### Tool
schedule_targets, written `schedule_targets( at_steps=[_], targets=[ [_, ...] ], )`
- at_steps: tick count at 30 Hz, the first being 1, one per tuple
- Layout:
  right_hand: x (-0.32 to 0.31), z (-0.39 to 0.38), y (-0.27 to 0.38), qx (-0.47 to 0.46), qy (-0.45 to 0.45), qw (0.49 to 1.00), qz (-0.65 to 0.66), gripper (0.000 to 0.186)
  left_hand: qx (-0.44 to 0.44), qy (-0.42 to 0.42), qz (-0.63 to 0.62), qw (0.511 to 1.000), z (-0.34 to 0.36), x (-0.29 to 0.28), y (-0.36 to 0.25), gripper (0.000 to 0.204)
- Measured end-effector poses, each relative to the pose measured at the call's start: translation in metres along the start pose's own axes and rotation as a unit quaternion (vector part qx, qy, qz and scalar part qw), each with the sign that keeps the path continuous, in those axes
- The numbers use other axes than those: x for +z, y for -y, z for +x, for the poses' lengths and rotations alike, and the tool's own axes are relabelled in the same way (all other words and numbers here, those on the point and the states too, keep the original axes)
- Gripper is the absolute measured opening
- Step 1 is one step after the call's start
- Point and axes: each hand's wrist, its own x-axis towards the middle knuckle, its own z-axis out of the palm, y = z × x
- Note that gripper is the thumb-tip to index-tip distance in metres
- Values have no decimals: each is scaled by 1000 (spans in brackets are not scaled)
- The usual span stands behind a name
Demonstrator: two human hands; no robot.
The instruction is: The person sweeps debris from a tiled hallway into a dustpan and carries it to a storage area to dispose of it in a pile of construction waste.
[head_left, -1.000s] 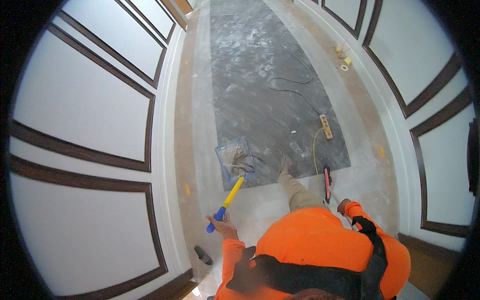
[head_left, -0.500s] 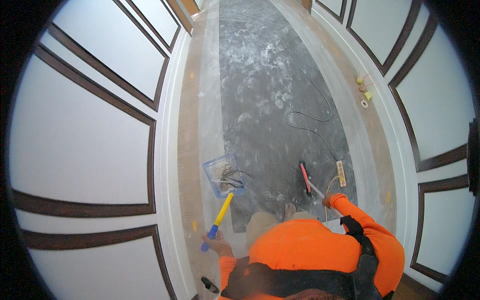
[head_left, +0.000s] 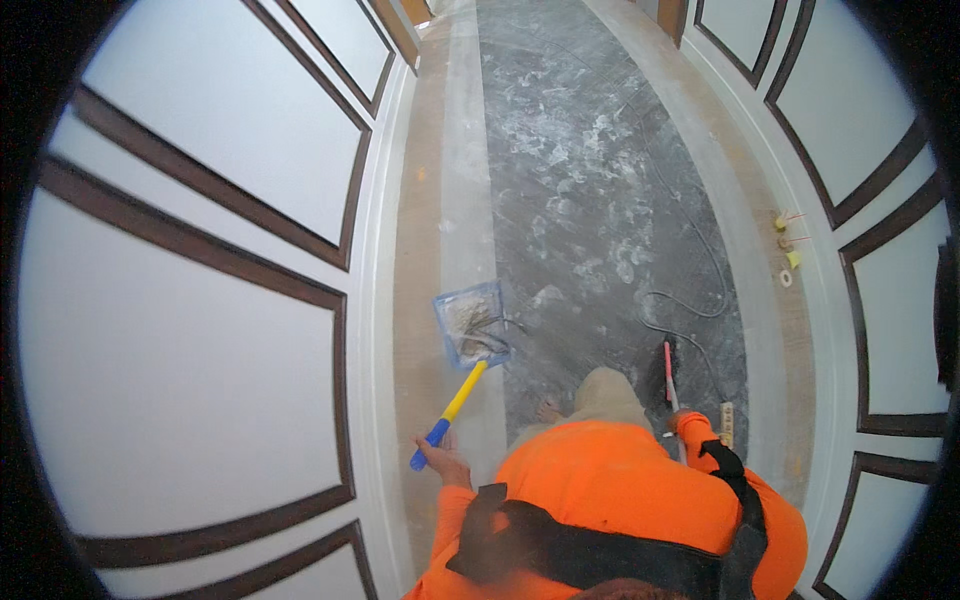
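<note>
My left hand (head_left: 447, 460) grips the blue end of a long yellow-and-blue handle (head_left: 462, 395). That handle leads to a see-through blue dustpan (head_left: 452, 330), which holds pale dust and debris plus several dark, thin, cable-like strips (head_left: 484, 326). Some strips stick out past its right side. On my right, my right hand (head_left: 682, 420) is closed round the light-coloured handle of a broom with a pink head (head_left: 669, 362) and dark bristles. The broom head points away from me over the grey floor covering. Part of its handle is hidden by my hand and orange sleeve.
A power strip (head_left: 727, 425) lies right of my right forearm, and its grey cable (head_left: 690, 335) winds away along the floor covering (head_left: 580, 240). Several small yellowish items and a white ring (head_left: 786, 279) sit near the right wall. Panelled walls (head_left: 200, 370) flank the corridor.
My view and body have shifted. The broom has swung to point more straight ahead. The dustpan lies slightly farther left of the dark covering's edge, still in my left hand.
</note>
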Motion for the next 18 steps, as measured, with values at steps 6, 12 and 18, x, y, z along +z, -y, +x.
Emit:
schedule_targets(
  at_steps=[6, 12, 18],
  targets=[
    [-76, 69, 76, 68, 48, 994, 77, 36, -3, 34, 28, 999, 98, 178, -3, 67],
    [-221, 153, 127, 14, 111, 993, 41, 32, -22, 39, 10, 999, 160, 357, 13, 79],
    [-403, 212, 144, -28, 131, 991, -11, 29, -2, 36, 39, 999, 207, 506, 8, 86]
  ],
)
